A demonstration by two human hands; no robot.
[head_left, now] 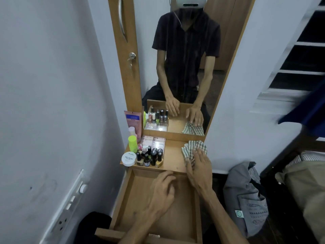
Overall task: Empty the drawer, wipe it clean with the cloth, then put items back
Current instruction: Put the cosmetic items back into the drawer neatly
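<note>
**Drawer pulled out and bare; cloth pressed on the shelf**

The wooden drawer (pixel 140 199) is seen pulled out below the dressing-table shelf (pixel 173 155), and its floor is bare of items. The left hand (pixel 162 192) is held over the back part of the drawer, just below the shelf's front edge, with the fingers loosely curled and spread; nothing is gripped in it. The right hand (pixel 198 166) is laid palm down at the shelf's right end, fingers extended and flat, pressed onto the green-and-white striped cloth (pixel 193 148); the cloth is covered rather than clasped, and it lies bunched on the shelf's right end, beside the mirror (pixel 182 67).

At the shelf's left end the removed items are grouped: a cluster of nail polish bottles (pixel 151 157), a round white tub (pixel 128 158) marked "nail polish" at the front left corner, a lime-green bottle (pixel 132 143) behind it, a pink tube (pixel 133 122) leaned against the mirror frame, and clear flat packets (pixel 154 141) behind the bottles. The shelf's middle is left bare wood.

A grey bag (pixel 246 199) is seen on the floor to the right of the shelf.
</note>
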